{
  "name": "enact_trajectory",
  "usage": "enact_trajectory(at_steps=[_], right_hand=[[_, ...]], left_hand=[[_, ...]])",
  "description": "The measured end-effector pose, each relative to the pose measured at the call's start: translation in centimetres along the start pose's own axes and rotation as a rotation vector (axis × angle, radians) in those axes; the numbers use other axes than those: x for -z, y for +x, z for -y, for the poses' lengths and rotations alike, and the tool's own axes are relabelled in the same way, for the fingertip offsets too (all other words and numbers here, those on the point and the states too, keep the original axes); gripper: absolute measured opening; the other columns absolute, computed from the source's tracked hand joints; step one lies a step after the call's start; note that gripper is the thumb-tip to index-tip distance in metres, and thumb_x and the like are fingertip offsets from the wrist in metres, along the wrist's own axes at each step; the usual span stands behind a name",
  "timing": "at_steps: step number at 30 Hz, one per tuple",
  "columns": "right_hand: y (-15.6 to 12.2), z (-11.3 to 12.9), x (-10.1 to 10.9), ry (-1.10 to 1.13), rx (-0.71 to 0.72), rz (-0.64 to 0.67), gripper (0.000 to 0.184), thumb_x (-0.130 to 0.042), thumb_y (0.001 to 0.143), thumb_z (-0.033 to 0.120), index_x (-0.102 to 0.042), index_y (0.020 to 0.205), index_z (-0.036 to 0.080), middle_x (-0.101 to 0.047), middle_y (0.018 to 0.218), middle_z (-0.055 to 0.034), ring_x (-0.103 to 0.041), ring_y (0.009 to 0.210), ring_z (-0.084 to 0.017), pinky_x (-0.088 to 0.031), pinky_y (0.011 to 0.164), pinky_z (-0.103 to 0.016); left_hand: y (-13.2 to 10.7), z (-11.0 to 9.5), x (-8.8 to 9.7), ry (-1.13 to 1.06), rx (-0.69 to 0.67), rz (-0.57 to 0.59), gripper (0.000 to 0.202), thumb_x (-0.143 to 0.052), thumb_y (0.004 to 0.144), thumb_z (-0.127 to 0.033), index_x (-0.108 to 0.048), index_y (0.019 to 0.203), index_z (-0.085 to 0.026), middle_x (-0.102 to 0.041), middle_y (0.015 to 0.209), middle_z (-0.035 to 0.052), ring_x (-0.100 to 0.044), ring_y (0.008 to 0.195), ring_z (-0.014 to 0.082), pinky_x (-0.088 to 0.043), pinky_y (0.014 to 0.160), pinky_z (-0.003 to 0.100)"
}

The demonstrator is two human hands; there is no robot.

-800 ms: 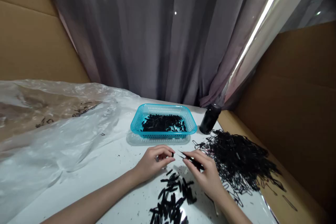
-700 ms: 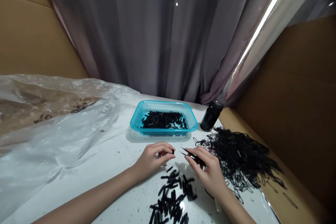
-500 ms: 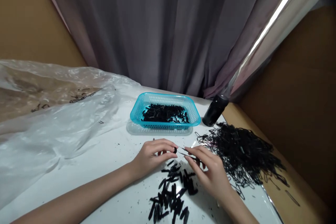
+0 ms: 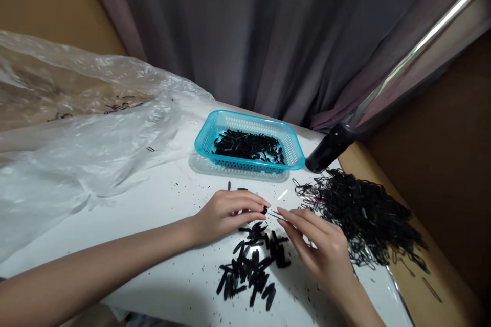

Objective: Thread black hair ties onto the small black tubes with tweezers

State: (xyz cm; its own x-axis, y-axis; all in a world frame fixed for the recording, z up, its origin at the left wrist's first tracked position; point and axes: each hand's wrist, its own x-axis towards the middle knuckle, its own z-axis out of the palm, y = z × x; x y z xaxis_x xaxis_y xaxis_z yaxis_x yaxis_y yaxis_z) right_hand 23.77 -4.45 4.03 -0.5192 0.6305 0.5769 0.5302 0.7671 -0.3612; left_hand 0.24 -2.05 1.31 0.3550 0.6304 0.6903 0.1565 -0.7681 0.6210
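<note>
Your left hand (image 4: 226, 212) pinches a black piece (image 4: 264, 210) just below frame centre, your right hand (image 4: 326, 240) pinches tweezers (image 4: 279, 217), tips touching it or just short, can't tell, basket (image 4: 249, 163) mid-frame.

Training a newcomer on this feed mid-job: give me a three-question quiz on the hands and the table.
1. True or false: the blue basket stands farther from the person than both hands.
2. What lies to the right of the right hand?
A) a plastic sheet
B) tangled black loops
C) the blue basket
3. What does each hand hold?

Key:
1. True.
2. B.
3. The left hand pinches a small black piece; the right holds a slim pronged tool.
</note>
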Motion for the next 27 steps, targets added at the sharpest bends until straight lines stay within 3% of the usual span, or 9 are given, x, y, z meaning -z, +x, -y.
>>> enact_trajectory(at_steps=[17, 23, 27], right_hand=[[-0.03, -0.37, 0.37, -0.062, 0.009, 0.040, 0.028, -0.058, 0.098, 0.015, -0.069, 0.122, 0.023, -0.077, 0.093, -0.0048, -0.073, 0.077, -0.015, -0.058, 0.063, -0.025], [-0.18, -0.18, 0.05, -0.110, 0.065, 0.003, 0.030, -0.056, 0.096, 0.006, -0.069, 0.120, 0.020, -0.076, 0.087, -0.0058, -0.072, 0.072, -0.015, -0.056, 0.062, -0.025], [-0.41, -0.02, -0.16, -0.013, 0.017, -0.021, 0.037, -0.054, 0.095, 0.004, -0.066, 0.125, 0.023, -0.076, 0.088, -0.0054, -0.071, 0.076, -0.015, -0.056, 0.064, -0.026]], left_hand=[[-0.35, 0.37, -0.07, -0.027, 0.003, 0.038, 0.012, -0.066, 0.095, -0.020, -0.078, 0.096, -0.017, -0.080, 0.102, 0.0092, -0.077, 0.089, 0.0180, -0.063, 0.082, 0.027], [-0.24, 0.14, -0.14, -0.028, 0.022, 0.019, 0.013, -0.067, 0.094, -0.022, -0.078, 0.090, -0.017, -0.081, 0.097, 0.0087, -0.077, 0.086, 0.0179, -0.063, 0.080, 0.026], [0.22, -0.48, -0.03, -0.059, 0.049, 0.006, 0.015, -0.068, 0.094, -0.025, -0.078, 0.086, -0.017, -0.081, 0.091, 0.0084, -0.077, 0.082, 0.0175, -0.063, 0.076, 0.025]])
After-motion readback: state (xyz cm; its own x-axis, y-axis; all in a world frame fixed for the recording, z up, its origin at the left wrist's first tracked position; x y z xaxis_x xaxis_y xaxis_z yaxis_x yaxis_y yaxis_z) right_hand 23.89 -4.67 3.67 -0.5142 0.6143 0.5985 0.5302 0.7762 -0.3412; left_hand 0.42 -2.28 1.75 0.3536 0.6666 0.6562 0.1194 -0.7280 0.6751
